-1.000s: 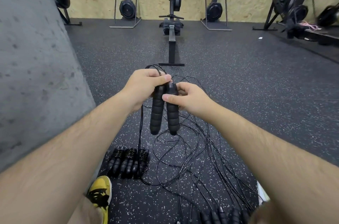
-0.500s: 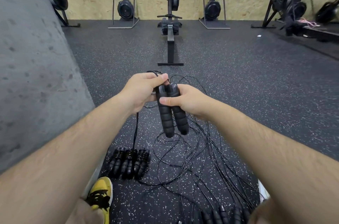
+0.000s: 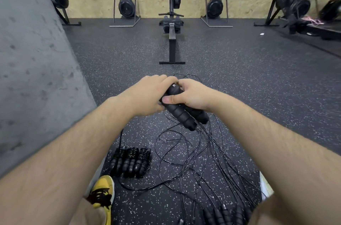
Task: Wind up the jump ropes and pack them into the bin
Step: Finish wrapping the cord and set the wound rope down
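Observation:
Two black foam jump rope handles (image 3: 181, 114) lie side by side, tilted down to the right, above the floor at centre. My right hand (image 3: 191, 94) grips their upper part with the thumb across them. My left hand (image 3: 149, 93) is curled over the top ends, where the thin black cord leaves; what its fingers pinch is hidden. The cord hangs down to a loose tangle of black ropes (image 3: 195, 162) on the floor. Three wound-up ropes (image 3: 131, 162) lie together at lower left. More handles (image 3: 225, 213) show at the bottom edge. No bin is visible.
A grey concrete wall (image 3: 33, 69) rises on the left. My yellow and black shoe (image 3: 102, 190) is at lower left. A rowing machine (image 3: 172, 27) stands straight ahead on the speckled rubber floor, with other machines along the wooden back wall.
The handles dropped lower and tipped from upright to slanting down to the right. My left hand closed in over their tops, meeting my right hand.

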Demonstrator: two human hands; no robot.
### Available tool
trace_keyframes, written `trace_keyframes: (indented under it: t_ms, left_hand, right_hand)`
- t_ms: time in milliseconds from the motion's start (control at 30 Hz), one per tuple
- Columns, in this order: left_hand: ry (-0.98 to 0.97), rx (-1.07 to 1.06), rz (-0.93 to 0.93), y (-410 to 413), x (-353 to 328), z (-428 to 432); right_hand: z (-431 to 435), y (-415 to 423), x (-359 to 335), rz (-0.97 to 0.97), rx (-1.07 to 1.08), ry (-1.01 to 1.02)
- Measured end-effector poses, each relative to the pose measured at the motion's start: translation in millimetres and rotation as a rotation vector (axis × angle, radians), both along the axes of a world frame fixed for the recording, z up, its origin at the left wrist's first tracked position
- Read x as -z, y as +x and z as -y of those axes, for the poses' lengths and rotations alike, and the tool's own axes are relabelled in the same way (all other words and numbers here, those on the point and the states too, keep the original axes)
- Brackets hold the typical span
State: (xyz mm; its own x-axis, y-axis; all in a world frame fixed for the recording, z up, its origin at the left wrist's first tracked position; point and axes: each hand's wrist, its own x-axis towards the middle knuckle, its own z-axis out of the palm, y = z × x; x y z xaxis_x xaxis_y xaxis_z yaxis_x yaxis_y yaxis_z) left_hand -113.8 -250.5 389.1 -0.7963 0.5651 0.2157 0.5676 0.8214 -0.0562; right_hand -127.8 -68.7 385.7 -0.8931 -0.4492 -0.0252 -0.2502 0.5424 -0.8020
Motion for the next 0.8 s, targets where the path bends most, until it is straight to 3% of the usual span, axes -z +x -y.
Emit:
trace_keyframes:
  t_ms: [133, 267, 500, 800]
  left_hand:
    - [0.195, -0.077, 0.233, 1, 0, 4]
    - [0.323, -0.191, 0.212, -2, -3, 16]
    - [0.421, -0.286, 0.179, -3, 1, 22]
    - [0.339, -0.255, 0.064, 1, 0, 19]
  right_hand:
    - [-6, 5, -6, -0.067, 0.064, 0.107]
    - [-14, 11, -9, -0.334, 0.111, 0.483]
    - [-13, 11, 1, -0.367, 0.153, 0.288]
    - [-2, 14, 8, -0.516, 0.184, 0.33]
